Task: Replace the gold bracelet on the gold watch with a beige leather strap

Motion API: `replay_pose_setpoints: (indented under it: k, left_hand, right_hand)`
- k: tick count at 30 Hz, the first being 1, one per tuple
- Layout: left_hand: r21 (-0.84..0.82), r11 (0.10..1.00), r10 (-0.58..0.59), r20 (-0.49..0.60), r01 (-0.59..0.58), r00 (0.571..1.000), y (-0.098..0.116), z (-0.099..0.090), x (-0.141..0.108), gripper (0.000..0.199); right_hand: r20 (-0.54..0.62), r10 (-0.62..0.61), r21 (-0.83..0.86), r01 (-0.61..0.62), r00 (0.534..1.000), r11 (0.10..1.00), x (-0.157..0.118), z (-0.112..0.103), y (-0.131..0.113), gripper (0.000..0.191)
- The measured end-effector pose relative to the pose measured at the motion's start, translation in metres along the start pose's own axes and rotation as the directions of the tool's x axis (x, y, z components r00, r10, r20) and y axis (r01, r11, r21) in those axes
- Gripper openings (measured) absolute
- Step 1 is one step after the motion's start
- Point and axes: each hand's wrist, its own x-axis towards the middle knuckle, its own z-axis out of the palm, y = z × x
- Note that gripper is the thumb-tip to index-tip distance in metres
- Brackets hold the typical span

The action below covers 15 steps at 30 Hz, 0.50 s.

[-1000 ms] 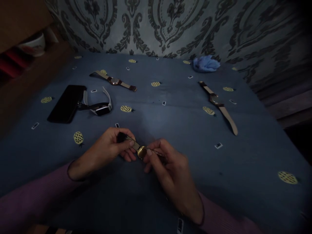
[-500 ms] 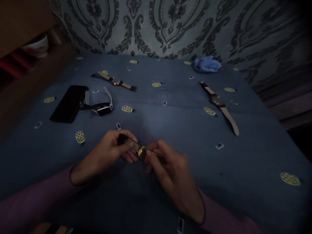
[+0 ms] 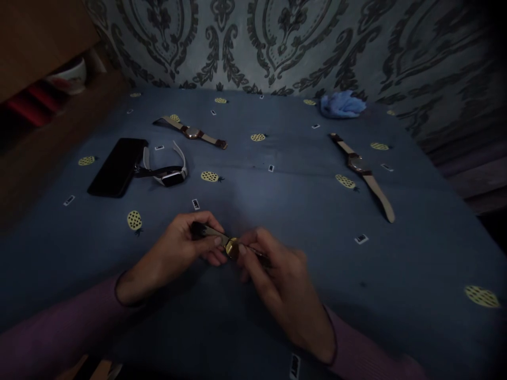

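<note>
Between both hands is a wristwatch with a gold-coloured case and a dark strap, held above the table near the front. My left hand pinches the strap on the left of the case, thumb on top. My right hand is closed at the right side of the case, its thumb and fingers against the case edge and the other strap half. Part of that strap is hidden by the right fingers. Whether the right hand also holds a small tool cannot be made out.
Two more watches lie flat: one at the back left, one at the right. A black phone lies left beside a white-strapped smartwatch. A crumpled blue cloth sits by the wall. A wooden shelf borders the left.
The camera view has shifted slightly, so the things on the table appear a little further right. Both hands keep their grip on the watch, with hardly any movement.
</note>
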Motion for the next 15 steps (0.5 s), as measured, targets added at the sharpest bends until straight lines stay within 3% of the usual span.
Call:
replay_pose_setpoints:
  k: [7,15]
  left_hand:
    - [-0.022,1.0,-0.003,-0.028,0.003,1.0,-0.002,0.002,-0.003,0.019]
    - [0.021,0.999,0.034,-0.04,-0.033,0.999,-0.004,0.005,-0.006,0.015]
  right_hand:
    - [0.033,-0.017,-0.071,0.019,0.999,0.997,0.002,-0.003,-0.002,0.016]
    - [0.197,0.013,-0.194,0.026,0.98,0.981,0.003,-0.012,-0.007,0.019]
